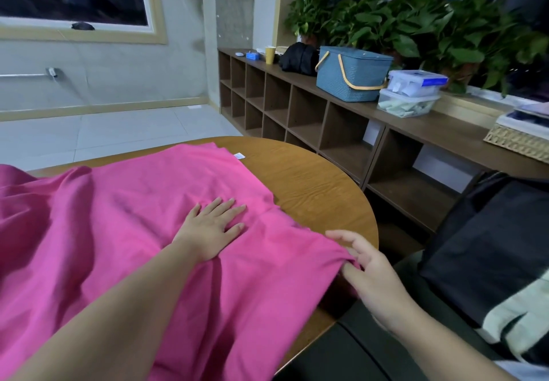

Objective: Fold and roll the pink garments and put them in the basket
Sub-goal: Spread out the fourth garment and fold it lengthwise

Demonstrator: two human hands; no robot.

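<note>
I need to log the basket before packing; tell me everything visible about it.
The blue basket looks like woven-textured plastic, rectangular, with a yellow handle folded down along its front. A matching lid appears to cover it. It stands upright on the brown shelf unit, between a black bag and stacked clear boxes, before the plants.

1. Garment (124, 232): solid bright pink, with a small white label (238, 155) at its far edge.
2. Table (312, 184): brown wood grain.
3. Basket (350, 74): blue woven texture, yellow handle.
4. Cup (269, 54): yellow.
5. Storage boxes (413, 92): clear, the upper lid blue and white.
6. Shelf (297, 113): dark brown.
7. Plants (416, 24): green leaves.
8. Bag (300, 58): black.
9. Woven tray (517, 143): pale straw colour.
</note>
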